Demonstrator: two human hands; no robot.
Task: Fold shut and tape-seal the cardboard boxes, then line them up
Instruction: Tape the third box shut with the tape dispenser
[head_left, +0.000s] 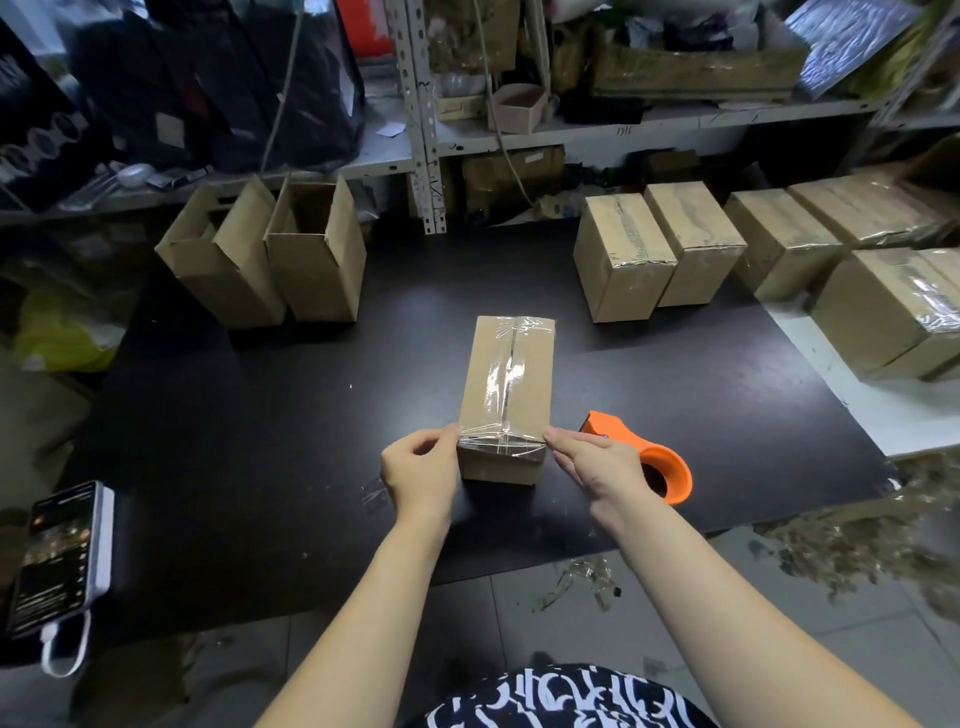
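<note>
**Black table, one taped box in hand**

Metal shelving (426, 130) crammed with bags and cartons backs the scene, and a black table (260, 415) spreads out in front of it. Sealed boxes (623, 260) stand side by side along the table's far right. Two open boxes (311, 249) stand upright at the far left with their flaps raised.

The taped box (506, 384) lies in the middle of the table, its long side running away from the person, with clear tape along its top seam and across both ends. A phone (57, 556) lies at the near left edge, and an orange tape dispenser (660, 467) rests just right of the taped box.

The left hand (418, 473) has curled fingers and pinches the box's near left corner between thumb and forefinger. The right hand (592, 462) keeps its fingers nearly straight and close together, their tips touching the near right corner.
</note>
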